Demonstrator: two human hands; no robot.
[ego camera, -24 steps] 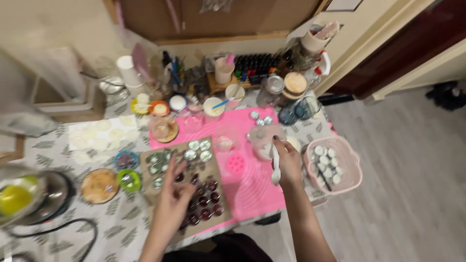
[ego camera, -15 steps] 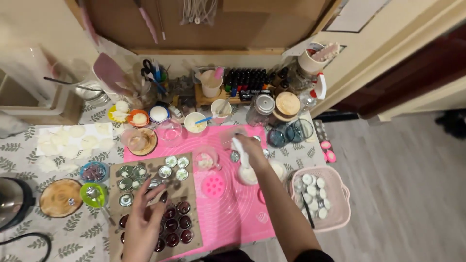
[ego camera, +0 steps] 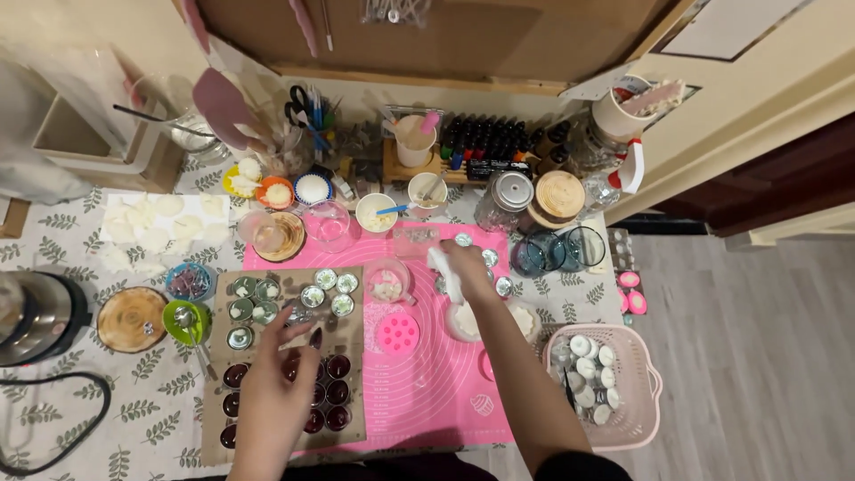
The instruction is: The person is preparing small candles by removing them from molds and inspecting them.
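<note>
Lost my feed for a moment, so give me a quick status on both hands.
Left hand fingertips on a small tin on the brown board. Right hand holds a white spatula above the pink mat. Nothing between them.

Pink basket (ego camera: 643, 419) of white pieces, round wooden coaster (ego camera: 132, 319), green cup (ego camera: 185, 322), scissors (ego camera: 299, 101) in holder

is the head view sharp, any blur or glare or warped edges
Head view: evenly lit and mostly sharp; slight motion blur on the right hand and the white thing it holds; the left hand is clearer; soft glare on the kettle; the door frame at right leans, from wide-lens distortion.
</note>
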